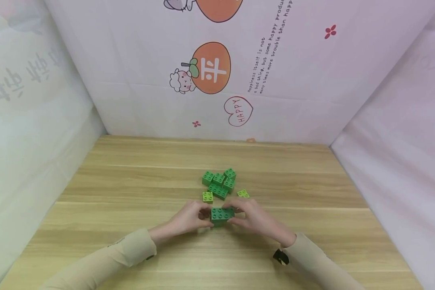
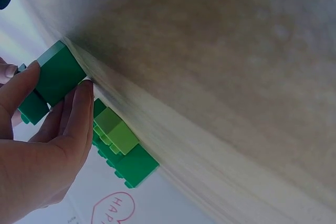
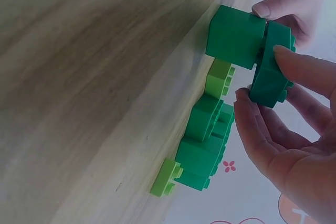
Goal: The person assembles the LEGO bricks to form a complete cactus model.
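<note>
Near the front of the group, a tall green building brick (image 3: 236, 35) stands on the table. A flatter green brick (image 3: 269, 72) with studs lies over its top, jutting past one side, with a narrow gap visible between the two in the right wrist view. My right hand (image 1: 253, 217) pinches the flatter brick between thumb and fingers. My left hand (image 1: 188, 219) grips the tall brick (image 2: 60, 74) from the left, thumb on the near side and fingers behind. The studs on top of the upper brick (image 1: 221, 214) show in the head view.
Behind my hands sit several loose green bricks (image 1: 218, 191) in a cluster. One lime brick (image 1: 208, 196) lies left of them, another lime brick (image 1: 243, 193) to the right. The wooden table (image 1: 130, 177) is bounded by white printed cloth (image 1: 141, 100) at the back and sides.
</note>
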{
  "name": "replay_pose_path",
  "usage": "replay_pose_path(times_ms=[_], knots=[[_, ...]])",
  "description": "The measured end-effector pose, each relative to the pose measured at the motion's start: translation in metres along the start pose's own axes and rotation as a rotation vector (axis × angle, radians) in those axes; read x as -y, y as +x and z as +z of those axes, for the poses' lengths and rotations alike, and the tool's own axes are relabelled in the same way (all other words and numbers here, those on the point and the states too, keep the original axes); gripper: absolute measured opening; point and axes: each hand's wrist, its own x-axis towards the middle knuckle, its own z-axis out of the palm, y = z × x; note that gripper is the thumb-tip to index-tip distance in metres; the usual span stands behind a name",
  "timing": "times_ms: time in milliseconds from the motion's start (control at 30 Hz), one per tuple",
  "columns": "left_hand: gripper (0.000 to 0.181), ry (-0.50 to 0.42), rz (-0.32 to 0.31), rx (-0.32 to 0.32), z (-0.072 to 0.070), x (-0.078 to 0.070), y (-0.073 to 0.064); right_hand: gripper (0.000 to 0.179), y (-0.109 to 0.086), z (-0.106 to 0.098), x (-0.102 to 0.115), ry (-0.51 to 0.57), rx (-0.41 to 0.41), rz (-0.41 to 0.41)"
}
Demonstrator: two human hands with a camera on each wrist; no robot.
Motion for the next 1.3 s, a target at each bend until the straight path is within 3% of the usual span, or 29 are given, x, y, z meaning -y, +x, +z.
replay_pose_path(times_ms=[433, 1300], knots=[[0.033, 0.028, 0.016, -0.006, 0.0014, 0.002, -0.001, 0.036, 0.0025, -0.0023, -0.0015, 0.02, 0.065, 0.083], [0.031, 0.064, -0.013, -0.008, 0.0002, 0.0008, 0.001, 0.038, 0.002, -0.0021, 0.0013, -0.017, 0.05, 0.031]])
